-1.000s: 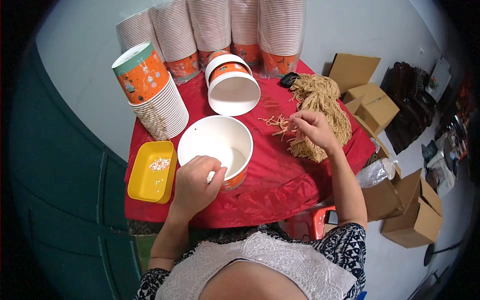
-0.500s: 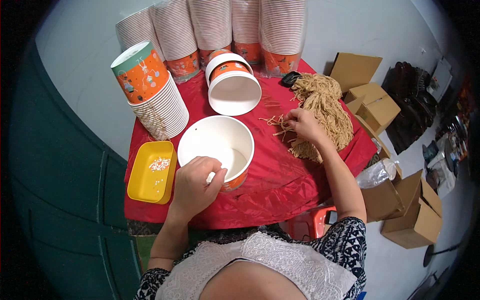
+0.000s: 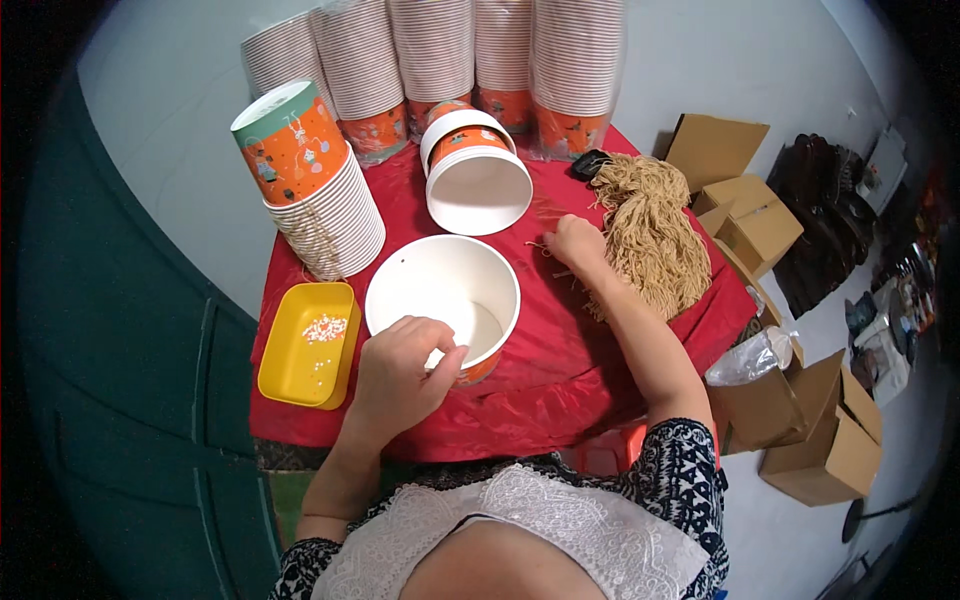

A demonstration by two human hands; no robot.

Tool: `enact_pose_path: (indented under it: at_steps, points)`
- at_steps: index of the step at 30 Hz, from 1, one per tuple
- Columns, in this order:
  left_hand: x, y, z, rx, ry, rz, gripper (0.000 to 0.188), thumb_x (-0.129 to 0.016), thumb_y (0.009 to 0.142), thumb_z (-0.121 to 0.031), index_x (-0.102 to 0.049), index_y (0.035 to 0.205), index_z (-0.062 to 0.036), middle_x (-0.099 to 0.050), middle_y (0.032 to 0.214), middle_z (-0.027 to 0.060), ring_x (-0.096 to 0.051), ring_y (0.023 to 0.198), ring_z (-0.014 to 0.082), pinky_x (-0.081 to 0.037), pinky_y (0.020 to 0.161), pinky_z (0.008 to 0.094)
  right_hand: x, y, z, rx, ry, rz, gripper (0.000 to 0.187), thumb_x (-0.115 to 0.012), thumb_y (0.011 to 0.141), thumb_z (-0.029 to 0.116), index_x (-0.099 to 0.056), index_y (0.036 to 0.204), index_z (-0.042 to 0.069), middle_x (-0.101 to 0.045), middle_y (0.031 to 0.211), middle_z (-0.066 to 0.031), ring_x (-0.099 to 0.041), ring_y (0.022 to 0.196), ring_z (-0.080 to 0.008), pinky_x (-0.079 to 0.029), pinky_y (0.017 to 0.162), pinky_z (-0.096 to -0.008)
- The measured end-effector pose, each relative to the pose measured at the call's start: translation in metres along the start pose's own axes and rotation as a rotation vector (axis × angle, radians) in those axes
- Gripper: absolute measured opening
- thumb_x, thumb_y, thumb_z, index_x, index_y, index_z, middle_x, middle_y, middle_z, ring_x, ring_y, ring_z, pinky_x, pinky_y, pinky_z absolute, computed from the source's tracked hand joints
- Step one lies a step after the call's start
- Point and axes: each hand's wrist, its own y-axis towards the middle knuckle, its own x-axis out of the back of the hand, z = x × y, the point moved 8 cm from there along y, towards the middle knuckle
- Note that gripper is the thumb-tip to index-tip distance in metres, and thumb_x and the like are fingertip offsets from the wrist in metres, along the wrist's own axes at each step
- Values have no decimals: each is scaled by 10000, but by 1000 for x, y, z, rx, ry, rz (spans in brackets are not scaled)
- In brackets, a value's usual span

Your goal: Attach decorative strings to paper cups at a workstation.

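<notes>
A white-lined paper bucket with an orange outside stands upright in front of me. My left hand is over its near left rim, fingers curled and thumb pressed to them; what they hold, if anything, is hidden. My right hand is closed at the left side of a heap of tan cords, and a thin cord end pokes out past its fingertips. Left of the bucket lies a yellow plastic tray with small white and orange-pink pieces in it.
A red cloth covers the table. Behind the bucket, more buckets lie on their side. A tilted bucket stack with cords hanging on it stands at left. Tall wrapped stacks line the wall. Cardboard boxes sit at right.
My right hand has moved a little left and nearer the bucket, drawing away from the cord heap; the loose strands by it show less. My left hand has stayed at the bucket's rim.
</notes>
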Motion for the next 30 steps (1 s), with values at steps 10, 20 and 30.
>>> enact_pose_path:
  at_steps: [10, 20, 30]
  points:
    - [11, 2, -3, -152, 123, 225, 76, -671, 799, -49, -621, 855, -55, -659, 900, 79, -630, 916, 269, -305, 1106, 582, 8, -18, 13, 338, 176, -352, 169, -639, 816, 164, -670, 858, 3, -667, 867, -222, -651, 836, -394, -523, 731, -489]
    - [21, -6, 3, -73, 230, 121, 138, -670, 799, -36, -635, 932, -32, -647, 1031, 133, -603, 1029, 311, -332, 1088, 564, 121, -202, 101, 611, 1157, -82, 69, -601, 922, 60, -596, 885, 2, -627, 801, -63, -597, 737, -159, -475, 694, -282]
    - [34, -11, -36, -181, -182, -20, 373, -691, 765, 23, -606, 1127, -9, -611, 1187, 157, -542, 1124, 360, -442, 948, 434, 77, -232, 112, 359, 1690, 417, 180, -653, 943, 157, -606, 892, -8, -595, 760, -19, -522, 669, -88, -425, 624, -226]
